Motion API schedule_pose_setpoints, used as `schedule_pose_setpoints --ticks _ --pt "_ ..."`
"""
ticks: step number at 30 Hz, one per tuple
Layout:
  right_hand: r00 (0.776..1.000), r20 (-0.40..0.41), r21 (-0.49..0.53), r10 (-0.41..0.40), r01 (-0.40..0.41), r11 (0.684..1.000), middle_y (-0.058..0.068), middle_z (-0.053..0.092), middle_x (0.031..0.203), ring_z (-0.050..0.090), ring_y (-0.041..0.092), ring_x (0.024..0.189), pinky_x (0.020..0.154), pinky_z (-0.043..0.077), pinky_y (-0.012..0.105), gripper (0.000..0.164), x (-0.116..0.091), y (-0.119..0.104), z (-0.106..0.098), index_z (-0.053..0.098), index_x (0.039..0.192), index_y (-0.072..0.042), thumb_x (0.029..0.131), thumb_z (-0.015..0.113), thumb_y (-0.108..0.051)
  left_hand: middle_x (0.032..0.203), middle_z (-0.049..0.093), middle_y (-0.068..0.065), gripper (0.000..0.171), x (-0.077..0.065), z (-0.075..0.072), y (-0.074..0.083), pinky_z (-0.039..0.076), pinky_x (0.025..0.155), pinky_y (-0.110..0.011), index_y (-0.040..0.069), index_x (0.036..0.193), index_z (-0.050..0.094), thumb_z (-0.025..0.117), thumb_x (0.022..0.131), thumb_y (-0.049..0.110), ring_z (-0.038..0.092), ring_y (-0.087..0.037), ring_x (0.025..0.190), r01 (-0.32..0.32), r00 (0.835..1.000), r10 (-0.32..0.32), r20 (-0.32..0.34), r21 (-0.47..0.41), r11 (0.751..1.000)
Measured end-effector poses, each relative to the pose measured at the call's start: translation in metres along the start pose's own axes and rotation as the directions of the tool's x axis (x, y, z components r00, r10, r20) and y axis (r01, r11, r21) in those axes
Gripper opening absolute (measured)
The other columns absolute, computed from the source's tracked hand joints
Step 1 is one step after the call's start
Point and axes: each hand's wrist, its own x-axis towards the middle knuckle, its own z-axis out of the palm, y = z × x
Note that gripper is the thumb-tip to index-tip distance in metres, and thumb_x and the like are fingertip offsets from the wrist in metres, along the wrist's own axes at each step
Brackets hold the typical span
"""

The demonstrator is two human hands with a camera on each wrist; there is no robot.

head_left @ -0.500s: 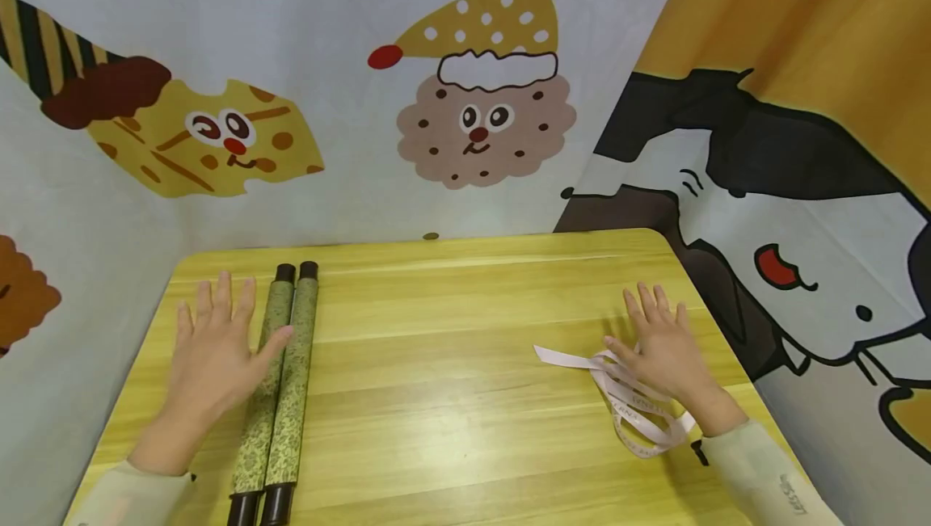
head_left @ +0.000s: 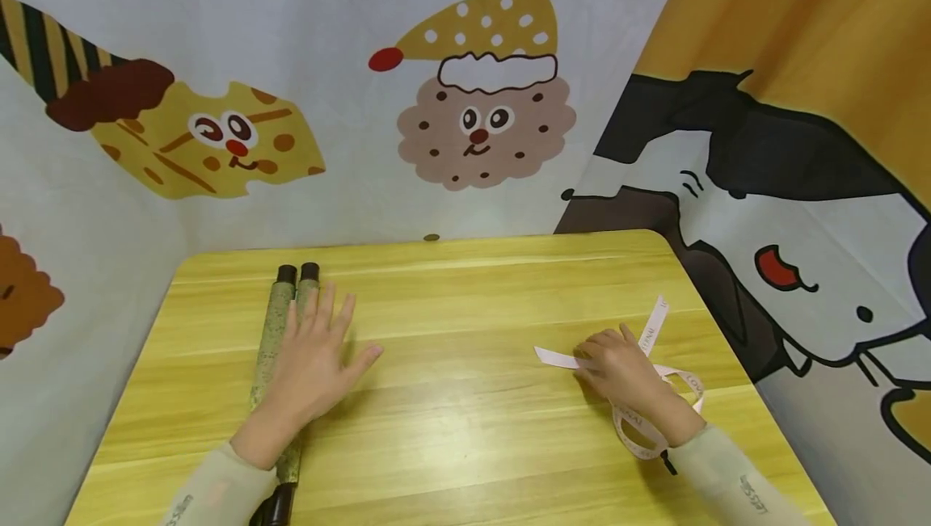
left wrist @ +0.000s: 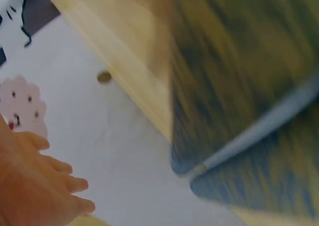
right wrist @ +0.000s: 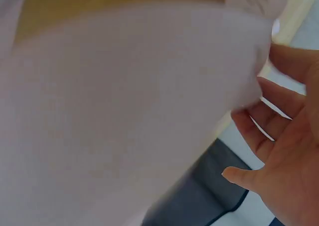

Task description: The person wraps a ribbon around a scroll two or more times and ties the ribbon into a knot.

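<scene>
Two rolled scrolls with green patterned covers and dark end knobs lie side by side on the table's left, the left scroll [head_left: 271,328] and the right scroll [head_left: 289,461]. Over them is my left hand [head_left: 313,364], fingers straight and spread, holding nothing; whether it touches the covers I cannot tell. A pale pink printed ribbon [head_left: 655,326] lies in loose loops at the right. My right hand [head_left: 618,368] pinches it between thumb and fingers, and the right wrist view shows the ribbon [right wrist: 124,116] blurred close to the lens.
The wood-grain table [head_left: 451,445] has rounded far corners. Behind it and along the sides hangs a cartoon-printed cloth [head_left: 487,211]. A small dark thing [head_left: 669,463] shows beside the right sleeve.
My left hand has shifted rightward across the scrolls, still spread. The right hand has gone from spread above the ribbon to pinching it, and one ribbon end now points toward the back.
</scene>
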Motion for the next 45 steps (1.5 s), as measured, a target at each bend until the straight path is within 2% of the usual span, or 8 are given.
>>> schedule_pose_setpoints --ticks 7,13,21,26,30,34,38,45 --pt "0.997 -0.036 -0.039 -0.072 0.071 0.997 -0.002 0.069 0.081 0.059 0.019 0.081 0.09 0.034 0.07 0.014 0.005 -0.01 0.011 0.074 0.085 -0.013 0.072 0.08 -0.011 0.152 0.017 -0.021 0.078 0.003 0.022 0.034 0.007 0.109 -0.061 0.007 0.145 0.035 0.044 0.09 0.062 0.005 -0.036 0.136 -0.031 0.996 0.035 0.087 -0.049 0.998" --pt "0.991 -0.068 -0.015 -0.114 0.113 0.993 -0.002 0.068 0.08 0.06 0.016 0.078 0.089 0.038 0.067 0.013 0.017 -0.03 0.009 0.073 0.085 -0.012 0.073 0.079 -0.011 0.145 0.036 -0.021 0.064 0.008 0.029 0.062 0.02 0.107 -0.059 0.004 0.138 0.045 0.057 0.089 0.044 0.028 -0.038 0.13 -0.082 0.988 0.097 0.122 -0.121 0.989" --pt "0.966 -0.133 0.08 -0.223 0.235 0.969 -0.003 0.065 0.073 0.058 0.011 0.068 0.063 0.052 0.038 0.009 0.043 -0.071 0.016 0.071 0.083 -0.01 0.076 0.076 -0.008 0.138 0.048 -0.015 0.058 0.017 0.039 0.106 0.033 0.104 -0.05 0.003 0.135 0.049 0.062 0.088 0.035 0.042 -0.029 0.122 -0.2 0.962 0.23 0.145 -0.199 0.959" --pt "0.966 -0.098 0.126 -0.241 0.252 0.959 -0.004 0.067 0.077 0.059 0.008 0.071 0.064 0.054 0.033 0.008 0.054 -0.097 0.021 0.071 0.087 -0.009 0.08 0.073 -0.009 0.129 0.056 -0.012 0.058 0.02 0.048 0.125 0.039 0.1 -0.045 0.002 0.13 0.053 0.067 0.085 0.036 0.049 -0.026 0.113 -0.222 0.948 0.264 0.177 -0.222 0.949" --pt "0.967 -0.087 0.164 -0.239 0.251 0.954 -0.004 0.069 0.081 0.06 0.008 0.075 0.068 0.054 0.032 0.009 0.06 -0.113 0.022 0.071 0.091 -0.009 0.082 0.071 -0.01 0.101 0.07 -0.007 0.041 0.021 0.054 0.131 0.051 0.079 -0.037 0.002 0.114 0.065 0.069 0.084 0.03 0.059 -0.018 0.084 -0.226 0.949 0.266 0.171 -0.224 0.948" --pt "0.967 -0.101 0.186 -0.233 0.248 0.951 -0.005 0.069 0.082 0.06 0.007 0.075 0.067 0.054 0.031 0.009 0.064 -0.121 0.023 0.071 0.091 -0.01 0.082 0.071 -0.011 0.068 0.067 0.001 0.01 0.023 0.056 0.129 0.047 0.054 -0.026 0.008 0.084 0.072 0.069 0.083 0.018 0.048 -0.007 0.055 -0.225 0.952 0.266 0.152 -0.242 0.944" --pt "0.966 -0.101 0.196 -0.24 0.256 0.947 -0.005 0.069 0.081 0.06 0.006 0.073 0.065 0.054 0.03 0.007 0.066 -0.123 0.027 0.07 0.09 -0.01 0.084 0.07 -0.014 0.052 0.053 0.007 0.028 0.023 0.056 0.124 0.038 0.043 -0.02 0.015 0.059 0.06 0.065 0.086 0.011 0.037 -0.004 0.046 -0.196 0.955 0.244 0.171 -0.256 0.947" --pt "0.986 0.003 0.207 -0.167 0.163 0.965 -0.003 0.07 0.089 0.061 0.007 0.077 0.066 0.055 0.029 0.013 0.058 -0.108 0.029 0.069 0.098 -0.009 0.085 0.067 -0.009 0.052 0.047 0.006 0.026 0.017 0.052 0.1 0.034 0.036 -0.022 0.014 0.064 0.058 0.057 0.091 0.013 0.037 -0.007 0.044 -0.057 0.952 0.12 0.281 -0.222 0.973"
